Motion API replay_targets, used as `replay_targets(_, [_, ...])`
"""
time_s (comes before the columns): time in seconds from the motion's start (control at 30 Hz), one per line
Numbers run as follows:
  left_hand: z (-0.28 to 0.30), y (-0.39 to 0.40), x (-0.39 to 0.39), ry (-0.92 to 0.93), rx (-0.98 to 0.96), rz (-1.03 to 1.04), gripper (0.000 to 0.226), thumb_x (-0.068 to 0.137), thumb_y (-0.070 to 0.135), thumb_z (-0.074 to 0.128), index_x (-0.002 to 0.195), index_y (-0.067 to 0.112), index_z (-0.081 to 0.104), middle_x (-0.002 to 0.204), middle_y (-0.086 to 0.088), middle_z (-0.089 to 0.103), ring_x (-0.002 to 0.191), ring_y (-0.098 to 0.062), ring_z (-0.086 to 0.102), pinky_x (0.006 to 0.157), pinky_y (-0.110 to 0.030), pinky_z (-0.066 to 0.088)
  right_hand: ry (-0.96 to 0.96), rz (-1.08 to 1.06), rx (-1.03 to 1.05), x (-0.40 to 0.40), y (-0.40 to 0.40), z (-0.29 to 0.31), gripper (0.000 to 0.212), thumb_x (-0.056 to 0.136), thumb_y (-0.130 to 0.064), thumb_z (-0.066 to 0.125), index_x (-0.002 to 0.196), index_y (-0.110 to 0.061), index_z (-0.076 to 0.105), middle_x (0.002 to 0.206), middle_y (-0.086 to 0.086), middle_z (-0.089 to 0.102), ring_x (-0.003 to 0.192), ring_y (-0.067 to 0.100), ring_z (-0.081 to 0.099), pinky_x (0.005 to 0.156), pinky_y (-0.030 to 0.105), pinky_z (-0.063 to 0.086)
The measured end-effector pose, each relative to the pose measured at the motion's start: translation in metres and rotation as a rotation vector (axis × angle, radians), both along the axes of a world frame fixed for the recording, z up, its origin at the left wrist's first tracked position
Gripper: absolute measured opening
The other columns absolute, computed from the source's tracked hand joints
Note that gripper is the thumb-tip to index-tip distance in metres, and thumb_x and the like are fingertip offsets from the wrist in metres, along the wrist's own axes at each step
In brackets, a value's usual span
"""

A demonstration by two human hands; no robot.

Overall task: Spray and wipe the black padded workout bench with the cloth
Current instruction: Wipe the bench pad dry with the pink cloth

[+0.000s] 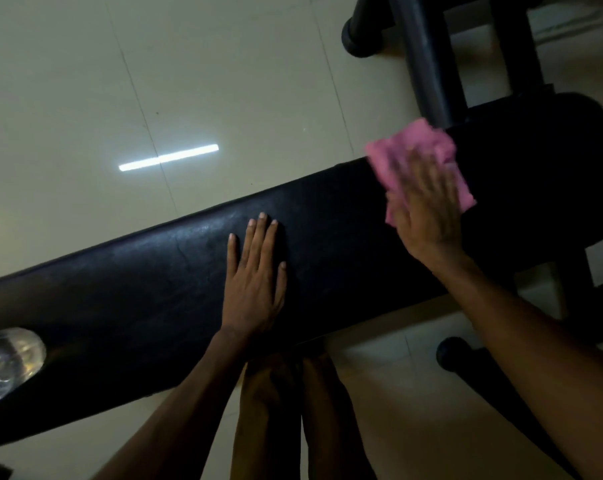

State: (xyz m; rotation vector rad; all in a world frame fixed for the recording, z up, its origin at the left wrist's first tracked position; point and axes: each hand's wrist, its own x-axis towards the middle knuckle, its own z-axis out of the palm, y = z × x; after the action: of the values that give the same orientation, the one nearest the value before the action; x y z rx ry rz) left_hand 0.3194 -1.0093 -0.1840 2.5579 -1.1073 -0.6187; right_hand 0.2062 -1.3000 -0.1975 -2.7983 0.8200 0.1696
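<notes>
Bench [147, 289] mid-wipe: right hand [428, 209] flat, pressing cloth [414, 147] near bench's far end; left hand [255, 278] open, bracing mid-bench. Next: sweep cloth toward bottle [9, 358].

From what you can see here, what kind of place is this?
Probably a home gym or workout room: a black padded bench on dark tubular metal frame legs stands on a pale tiled floor.
</notes>
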Motion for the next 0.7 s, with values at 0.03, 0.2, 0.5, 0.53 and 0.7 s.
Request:
replay_targets(0.03, [0.001,-0.008,-0.001,0.013,-0.026,-0.046,0.064,0.104,0.034,0.035,0.159,0.011,0.013,0.168,-0.008,0.007,0.156,-0.02,0.0,0.126,-0.047,-0.004,-0.026,-0.273,-0.021,0.002,-0.001,0.0,0.061,0.105,-0.042,0.028,0.16,-0.024,0.01,0.168,0.01,0.015,0.155,0.032,0.008,0.125,0.056,0.007])
replay_targets(0.2, [-0.004,-0.054,0.001,0.004,-0.029,-0.191,0.064,0.102,0.031,0.037,0.158,0.007,0.019,0.166,-0.012,0.011,0.155,-0.024,0.006,0.126,-0.045,0.0,-0.004,-0.059,0.013,0.01,0.044,0.001,0.058,0.105,-0.045,0.023,0.159,-0.025,0.016,0.168,0.014,0.013,0.155,0.036,0.005,0.124,0.06,0.006])
replay_targets(0.5, [-0.001,-0.09,-0.005,0.018,0.035,-0.224,0.069,0.101,0.035,0.034,0.159,0.008,0.009,0.167,-0.013,0.002,0.155,-0.025,-0.003,0.126,-0.047,0.0,0.05,-0.055,0.049,-0.019,-0.096,0.022,0.063,0.107,-0.034,0.036,0.158,-0.036,-0.002,0.167,0.004,0.001,0.156,0.029,0.001,0.124,0.059,0.005])
replay_targets(0.53, [-0.001,-0.092,-0.008,0.023,0.037,-0.212,0.068,0.102,0.037,0.032,0.159,0.008,0.008,0.167,-0.012,0.001,0.155,-0.024,-0.004,0.126,-0.048,-0.001,0.049,-0.212,0.036,-0.022,-0.115,0.024,0.06,0.107,-0.037,0.032,0.159,-0.031,0.002,0.168,0.008,0.005,0.156,0.03,0.002,0.125,0.058,0.005])
replay_targets(0.7, [-0.001,-0.115,-0.024,0.007,0.078,-0.126,0.067,0.104,0.041,0.027,0.159,0.01,0.007,0.167,-0.011,0.001,0.155,-0.024,-0.003,0.125,-0.054,0.0,-0.01,-0.674,0.043,-0.034,-0.161,0.025,0.062,0.106,-0.046,0.027,0.16,-0.019,0.012,0.169,0.008,0.01,0.156,0.029,0.003,0.126,0.051,0.001])
